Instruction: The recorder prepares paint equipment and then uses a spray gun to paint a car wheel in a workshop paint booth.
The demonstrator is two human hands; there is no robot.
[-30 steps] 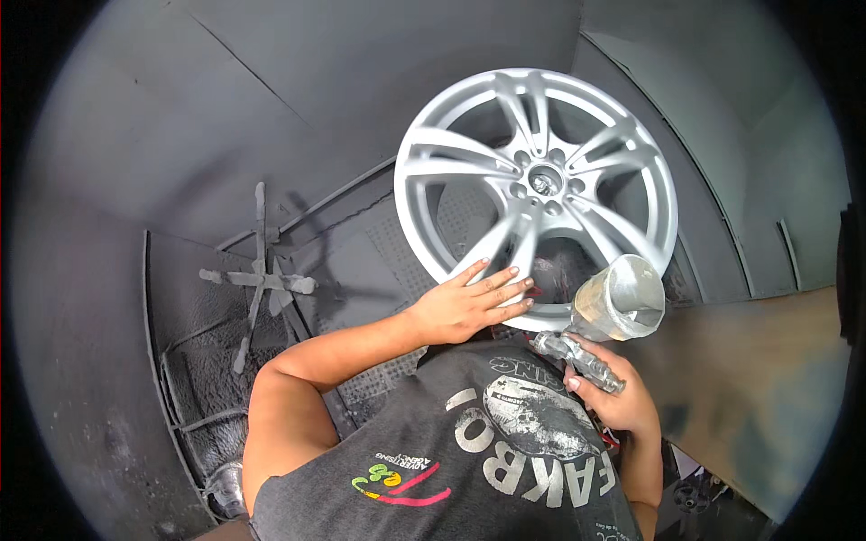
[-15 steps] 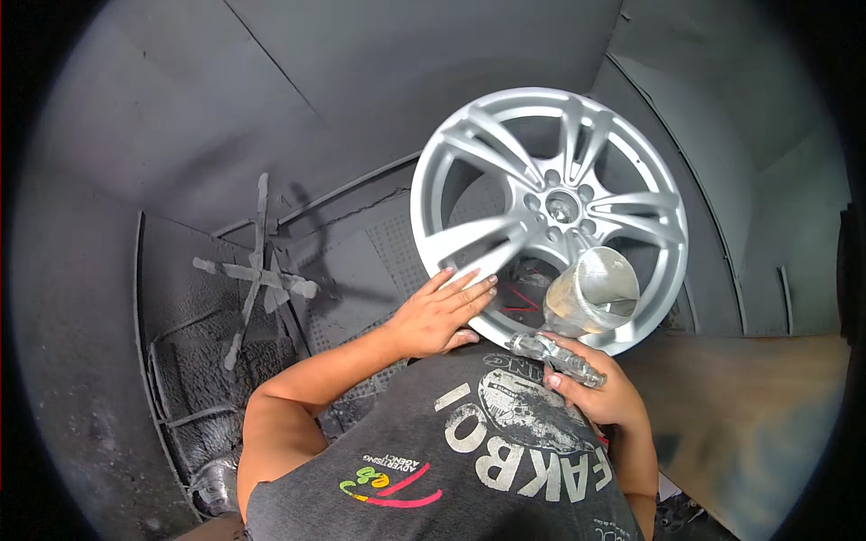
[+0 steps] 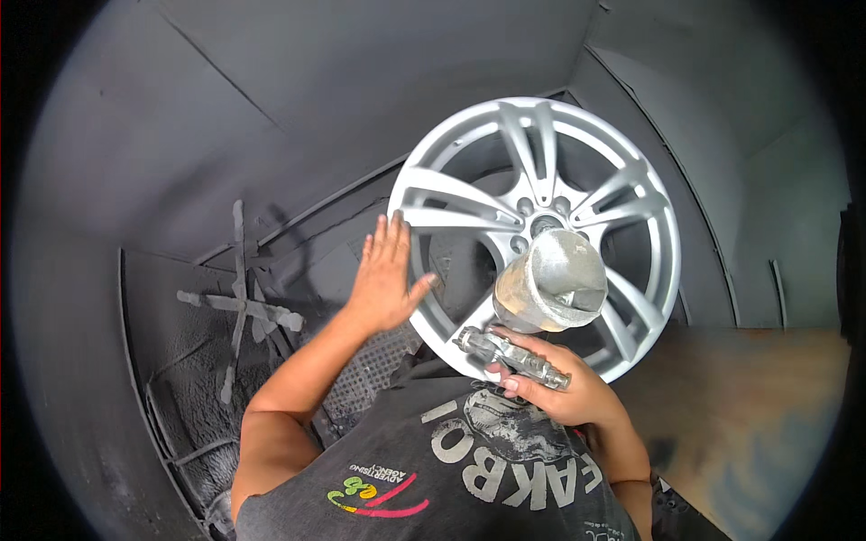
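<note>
A silver five-spoke alloy wheel [image 3: 648, 194] stands facing me in the middle-right of the view. My left hand [image 3: 386, 279] is open, fingers extended with the thumb apart, at the wheel's left rim; its fingertips appear to touch the rim. My right hand [image 3: 555, 392] grips a paint-smeared metal spray gun [image 3: 519, 359] low in front of the wheel. The gun's wide cup [image 3: 550, 284] sits above it and hides part of the hub and lower spokes.
Grey booth walls [image 3: 216, 108] surround the wheel. A paint-coated cross-shaped stand [image 3: 241, 305] is at left, above a rough grey-coated heap [image 3: 189, 406]. A perforated grey floor [image 3: 365, 370] shows below. A stained brown board [image 3: 749, 397] lies at lower right.
My left hand has moved up and left along the rim, and the wheel has turned. My right hand and spray gun have shifted left, the cup now nearer the hub.
</note>
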